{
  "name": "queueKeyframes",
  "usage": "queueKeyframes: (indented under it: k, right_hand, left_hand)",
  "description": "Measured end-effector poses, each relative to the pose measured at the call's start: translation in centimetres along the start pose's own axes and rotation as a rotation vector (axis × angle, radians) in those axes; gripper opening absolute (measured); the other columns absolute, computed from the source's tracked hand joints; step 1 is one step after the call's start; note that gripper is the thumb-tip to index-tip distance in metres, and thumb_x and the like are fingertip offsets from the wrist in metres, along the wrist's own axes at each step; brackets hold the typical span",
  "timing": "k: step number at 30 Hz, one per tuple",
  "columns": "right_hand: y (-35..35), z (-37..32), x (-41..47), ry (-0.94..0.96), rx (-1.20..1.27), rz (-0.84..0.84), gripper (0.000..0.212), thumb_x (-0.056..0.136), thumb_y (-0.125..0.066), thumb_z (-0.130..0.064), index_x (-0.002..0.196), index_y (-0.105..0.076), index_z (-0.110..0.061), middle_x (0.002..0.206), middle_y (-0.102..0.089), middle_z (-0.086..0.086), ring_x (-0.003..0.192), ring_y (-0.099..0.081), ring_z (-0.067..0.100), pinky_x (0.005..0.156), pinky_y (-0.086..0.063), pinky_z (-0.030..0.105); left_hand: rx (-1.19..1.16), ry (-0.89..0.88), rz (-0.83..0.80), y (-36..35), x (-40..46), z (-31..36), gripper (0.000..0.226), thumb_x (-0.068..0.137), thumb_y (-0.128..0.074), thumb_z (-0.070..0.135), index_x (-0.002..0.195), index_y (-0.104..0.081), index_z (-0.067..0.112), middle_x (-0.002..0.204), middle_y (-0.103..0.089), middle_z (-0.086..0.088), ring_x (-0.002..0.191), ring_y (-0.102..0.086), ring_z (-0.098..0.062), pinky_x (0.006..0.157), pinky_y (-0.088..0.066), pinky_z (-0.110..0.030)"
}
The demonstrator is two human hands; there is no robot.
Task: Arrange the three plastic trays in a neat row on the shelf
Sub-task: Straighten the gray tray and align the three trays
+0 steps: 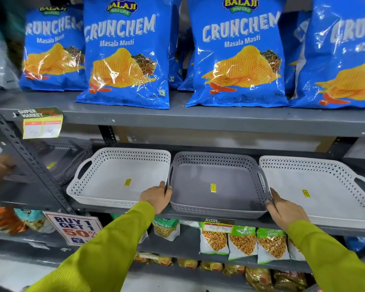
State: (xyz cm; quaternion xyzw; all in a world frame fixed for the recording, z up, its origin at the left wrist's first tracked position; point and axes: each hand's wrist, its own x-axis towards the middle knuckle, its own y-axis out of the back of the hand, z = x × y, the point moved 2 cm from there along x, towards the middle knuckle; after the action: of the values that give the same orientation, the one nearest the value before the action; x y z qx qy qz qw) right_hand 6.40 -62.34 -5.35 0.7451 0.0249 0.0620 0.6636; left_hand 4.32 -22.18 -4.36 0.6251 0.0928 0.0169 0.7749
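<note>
Three perforated plastic trays stand side by side on the grey shelf point(118, 208). The left tray point(105, 182) and the right tray point(325, 192) are white; the middle tray point(198, 186) is grey. Each has a small yellow sticker inside. My left hand point(156, 197) grips the front left corner of the grey tray, thumb over its rim. At the grey tray's front right corner, my right hand point(284, 209) holds the rim, lying partly over the white right tray's edge. Both sleeves are lime green.
Blue Crunchem chip bags point(124, 53) fill the shelf above. Snack packets point(242, 242) sit on the shelf below, beside a "Buy 1 Get 1" sign point(74, 228). A slotted steel upright point(30, 163) stands at left, with another person's hand point(2, 167) beyond it.
</note>
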Motion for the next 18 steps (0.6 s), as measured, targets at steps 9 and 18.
queueKeyframes:
  k: [9, 18]
  right_hand:
    - [-0.08, 0.19, 0.33, -0.013, -0.009, 0.006, 0.047, 0.094, -0.03, -0.042, 0.135, -0.031, -0.02, 0.089, -0.07, 0.011, 0.082, -0.065, 0.033, 0.062, -0.042, 0.032]
    - [-0.06, 0.09, 0.33, -0.024, -0.03, 0.022, 0.049, 0.094, -0.029, -0.043, 0.136, -0.032, -0.018, 0.091, -0.07, 0.011, 0.083, -0.065, 0.032, 0.065, -0.044, 0.033]
  left_hand:
    - [0.026, 0.012, -0.037, 0.25, -0.04, 0.01, 0.051, 0.096, -0.024, 0.044, 0.132, -0.039, 0.009, 0.116, -0.068, -0.019, 0.104, -0.063, -0.037, 0.087, -0.051, -0.041]
    - [0.034, 0.022, -0.033, 0.43, -0.29, 0.22, 0.048, 0.097, -0.026, 0.041, 0.13, -0.04, 0.009, 0.117, -0.067, -0.019, 0.106, -0.062, -0.037, 0.087, -0.048, -0.04]
